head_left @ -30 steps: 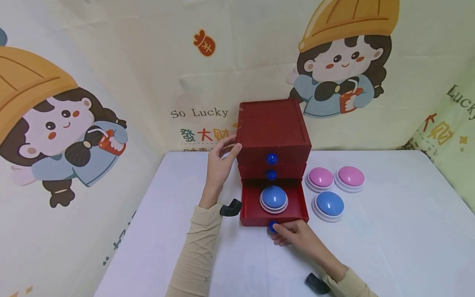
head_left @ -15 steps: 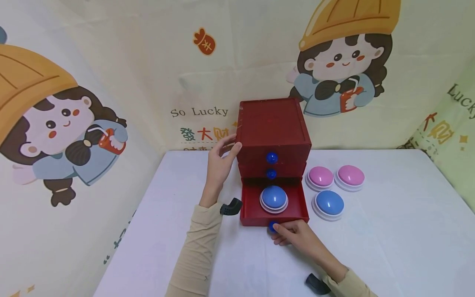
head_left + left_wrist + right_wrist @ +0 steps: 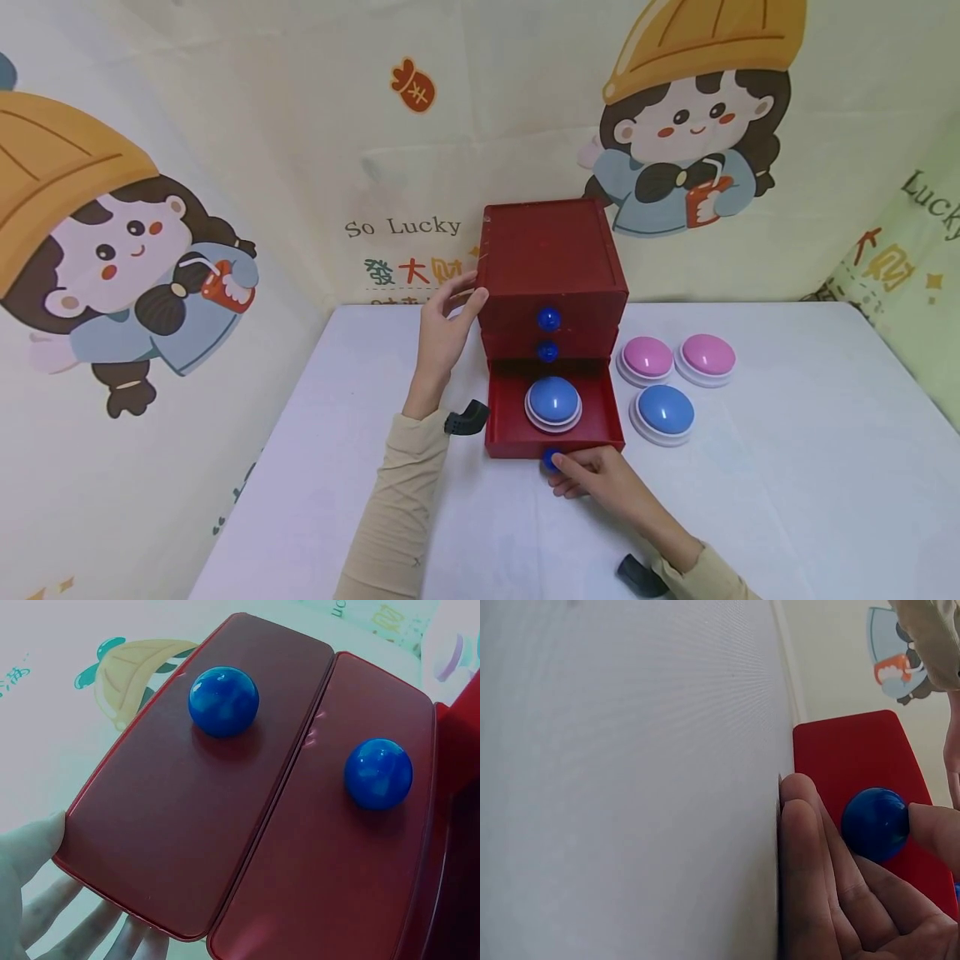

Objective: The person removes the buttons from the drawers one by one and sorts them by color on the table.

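Observation:
A red drawer cabinet point(image 3: 551, 250) stands at the table's back, its bottom drawer point(image 3: 506, 429) pulled out. Inside that drawer sits a blue push button point(image 3: 553, 400) on a white base. My right hand point(image 3: 600, 479) pinches the drawer's round blue knob point(image 3: 875, 823) between thumb and finger; the other fingers lie along the tabletop in the right wrist view. My left hand point(image 3: 446, 333) rests against the cabinet's left side, thumb near the front edge. Two upper drawers, with blue knobs point(image 3: 223, 702), are closed in the left wrist view.
Right of the cabinet, two pink push buttons point(image 3: 648, 358) and another blue push button point(image 3: 666, 411) stand on the white table point(image 3: 787, 467). A cloth printed with cartoon figures point(image 3: 697, 150) hangs behind. Black wrist mounts point(image 3: 467, 418) sit at both cuffs.

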Demonstrator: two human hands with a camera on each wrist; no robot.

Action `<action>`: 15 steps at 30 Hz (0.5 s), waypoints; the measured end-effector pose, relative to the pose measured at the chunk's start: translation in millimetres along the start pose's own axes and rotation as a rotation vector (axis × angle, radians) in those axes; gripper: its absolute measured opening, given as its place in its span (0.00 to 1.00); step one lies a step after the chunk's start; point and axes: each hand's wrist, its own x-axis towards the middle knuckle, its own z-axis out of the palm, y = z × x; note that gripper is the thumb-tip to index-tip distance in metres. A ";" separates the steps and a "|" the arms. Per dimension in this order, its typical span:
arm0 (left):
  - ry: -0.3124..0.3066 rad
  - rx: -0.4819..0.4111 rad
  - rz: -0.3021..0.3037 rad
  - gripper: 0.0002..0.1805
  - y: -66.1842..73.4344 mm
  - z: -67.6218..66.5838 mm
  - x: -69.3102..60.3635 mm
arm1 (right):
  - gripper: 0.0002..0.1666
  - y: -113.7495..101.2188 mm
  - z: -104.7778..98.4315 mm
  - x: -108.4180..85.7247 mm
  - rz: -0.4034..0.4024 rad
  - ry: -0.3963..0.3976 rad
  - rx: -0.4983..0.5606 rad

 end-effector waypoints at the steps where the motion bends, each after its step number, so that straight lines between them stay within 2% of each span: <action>1: 0.001 -0.001 0.000 0.24 0.0 -0.2 0.1 | 0.22 -0.2 0.0 0.0 0.002 0.000 0.003; 15: 0.000 0.010 0.004 0.24 2.2 -0.7 -0.5 | 0.24 -2.9 -0.5 -2.8 0.031 -0.016 0.044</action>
